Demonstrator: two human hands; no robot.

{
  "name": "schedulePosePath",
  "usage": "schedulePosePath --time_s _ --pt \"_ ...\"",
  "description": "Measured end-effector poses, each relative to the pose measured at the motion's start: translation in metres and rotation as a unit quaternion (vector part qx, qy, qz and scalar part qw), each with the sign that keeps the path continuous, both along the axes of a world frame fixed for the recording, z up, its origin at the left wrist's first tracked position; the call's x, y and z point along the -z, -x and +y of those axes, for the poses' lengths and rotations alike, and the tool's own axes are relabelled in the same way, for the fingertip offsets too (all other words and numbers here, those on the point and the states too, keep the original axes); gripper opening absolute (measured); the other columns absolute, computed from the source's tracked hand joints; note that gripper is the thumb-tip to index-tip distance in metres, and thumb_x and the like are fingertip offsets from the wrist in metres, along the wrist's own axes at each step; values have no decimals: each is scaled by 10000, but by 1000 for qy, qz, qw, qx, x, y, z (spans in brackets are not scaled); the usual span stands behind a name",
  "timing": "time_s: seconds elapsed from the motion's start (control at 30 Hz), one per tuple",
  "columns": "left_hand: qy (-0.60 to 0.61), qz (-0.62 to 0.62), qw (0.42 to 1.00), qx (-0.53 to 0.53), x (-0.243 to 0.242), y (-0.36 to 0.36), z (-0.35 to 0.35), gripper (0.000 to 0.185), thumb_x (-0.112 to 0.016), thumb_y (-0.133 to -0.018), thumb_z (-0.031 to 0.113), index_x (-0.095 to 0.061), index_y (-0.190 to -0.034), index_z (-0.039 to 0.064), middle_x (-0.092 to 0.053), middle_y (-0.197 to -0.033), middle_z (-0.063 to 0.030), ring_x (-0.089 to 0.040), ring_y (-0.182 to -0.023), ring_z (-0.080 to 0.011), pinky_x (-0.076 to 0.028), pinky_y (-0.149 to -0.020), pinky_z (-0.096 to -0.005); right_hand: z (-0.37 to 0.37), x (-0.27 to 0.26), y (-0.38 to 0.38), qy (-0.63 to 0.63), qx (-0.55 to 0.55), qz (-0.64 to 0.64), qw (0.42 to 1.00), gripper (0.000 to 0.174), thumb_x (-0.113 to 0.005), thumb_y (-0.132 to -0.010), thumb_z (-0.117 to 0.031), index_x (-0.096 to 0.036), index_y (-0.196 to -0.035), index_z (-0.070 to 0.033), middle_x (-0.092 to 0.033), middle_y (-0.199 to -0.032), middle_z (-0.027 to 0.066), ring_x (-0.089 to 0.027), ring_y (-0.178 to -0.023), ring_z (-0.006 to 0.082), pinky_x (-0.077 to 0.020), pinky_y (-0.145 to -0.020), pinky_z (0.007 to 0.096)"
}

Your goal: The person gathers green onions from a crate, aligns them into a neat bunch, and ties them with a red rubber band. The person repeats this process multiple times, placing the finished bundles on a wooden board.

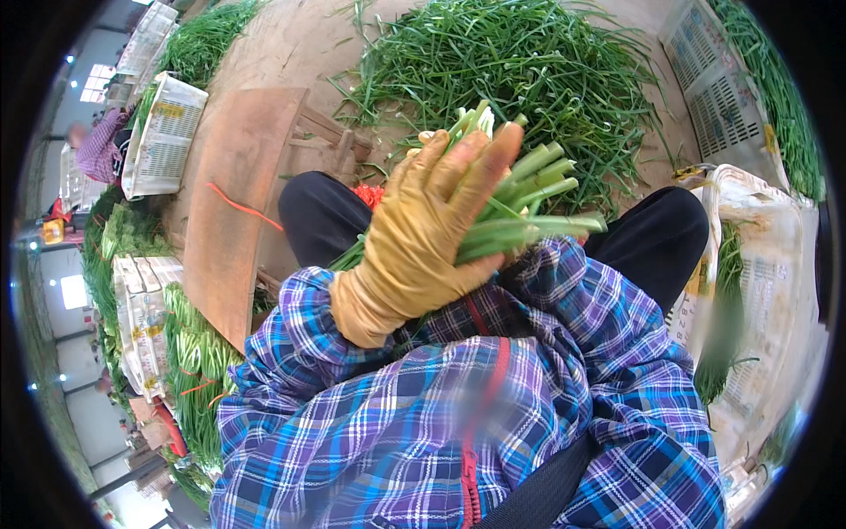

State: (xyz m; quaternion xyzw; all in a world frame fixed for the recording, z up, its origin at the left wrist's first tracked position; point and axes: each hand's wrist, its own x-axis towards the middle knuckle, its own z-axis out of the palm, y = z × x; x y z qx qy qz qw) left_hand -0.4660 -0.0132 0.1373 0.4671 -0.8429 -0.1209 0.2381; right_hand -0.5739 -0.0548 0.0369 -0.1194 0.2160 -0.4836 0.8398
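Note:
My left hand (429, 225), in a yellowish rubber glove, lies with its back to the camera and its fingers extended over a bunch of green leafy stalks (509, 231). Whether it grips the bunch is unclear. Cut, pale stalk ends stick out to the upper right, and leaves show below the glove at the left. Mostly hidden behind the bunch, my right hand (518, 258) appears to hold it from below, close to my right cuff. Beyond my knees, a large loose heap of green stalks (522, 86) lies on the floor. Red ties (368, 196) show beside my left knee.
A wooden board (231, 198) with a red strip (244, 215) on it stands at my left. White plastic crates (165, 135) and tied green bundles (198, 364) lie farther left, near another person (99, 149). On my right are a crate (770, 264) holding greens and a taller crate (724, 86).

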Motion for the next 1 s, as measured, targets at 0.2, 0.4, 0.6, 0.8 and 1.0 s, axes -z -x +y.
schedulePosePath --time_s 0.2,0.4,0.6,0.8,1.0 --pt "-350 483 803 5 -4 -34 -20 946 -612 -784 -126 -170 -1580 131 -465 -1475 -91 -471 -1325 -185 -313 -1133 -321 -9 -13 -4 -39 1 37 999 541 -523 -988 -471 -532 -1326 -47 -638 -1237 126 -646 -1081 246 -520 -966 392" --pt "-458 519 721 -38 -24 -73 -32 807 -635 -800 -36 -306 -1529 71 -538 -1395 -118 -535 -1246 -186 -377 -1094 -318 -2 -28 7 16 -45 26 998 563 -557 -972 -476 -592 -1233 22 -686 -1074 92 -673 -935 172 -544 -855 319" --pt "-504 451 736 -40 -36 -91 -30 710 -662 -796 76 -410 -1457 17 -567 -1360 -125 -540 -1236 -194 -396 -1072 -323 9 -57 26 112 -62 105 986 526 -585 -966 -397 -573 -1276 28 -674 -1134 97 -660 -988 172 -520 -905 320" --pt "-583 478 656 16 -25 -88 -13 964 -797 -749 333 -310 -1501 -24 -405 -1512 -155 -372 -1404 -250 -276 -1159 -386 18 -88 42 216 -99 181 954 533 -740 -874 -268 -564 -1291 13 -621 -1225 102 -570 -1156 204 -434 -1013 368" --pt "-664 594 452 53 15 -58 6 1027 -837 -715 392 -302 -1511 23 -417 -1502 -154 -421 -1368 -280 -300 -1155 -416 -1 -85 55 531 -55 436 725 765 -871 -694 -408 -582 -1281 -10 -504 -1349 116 -446 -1259 256 -350 -1097 408"
